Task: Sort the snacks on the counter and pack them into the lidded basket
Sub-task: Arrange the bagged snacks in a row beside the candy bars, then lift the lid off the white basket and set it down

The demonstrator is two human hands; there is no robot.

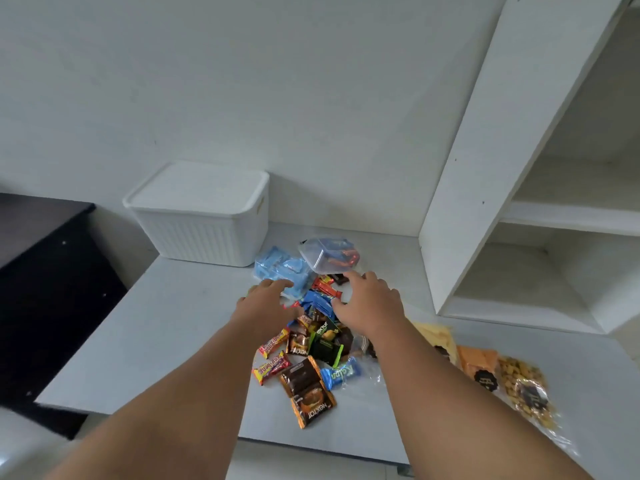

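Both hands are stretched over the snack pile (311, 341) on the surface (173, 323). The left hand (265, 303) is turned palm-down, its fingers (277, 284) loosely spread. The tips are at the blue packets (277, 266), but contact cannot be confirmed and nothing is pinched. The right hand (369, 301) is empty, its fingers (356, 277) spread and slightly curled, with the tips just beside the clear tub (327, 254). The tub is found at 12 o'clock from the right fingers, tilted, its long axis running roughly 9 to 3. A few red-orange wrapped bars are seen inside. The right hand is judged the nearer one to it. Most of the pile is spread at 6 o'clock from both sets of fingers, between the forearms. The lidded basket (197, 220) is placed at 11 o'clock from the left hand, well apart, with its lid on and its contents hidden. Three clear bags (481, 362) of chips and nuts are lined up at 4 o'clock from the right hand. A white shelf unit (519, 202) is set at 2 o'clock.
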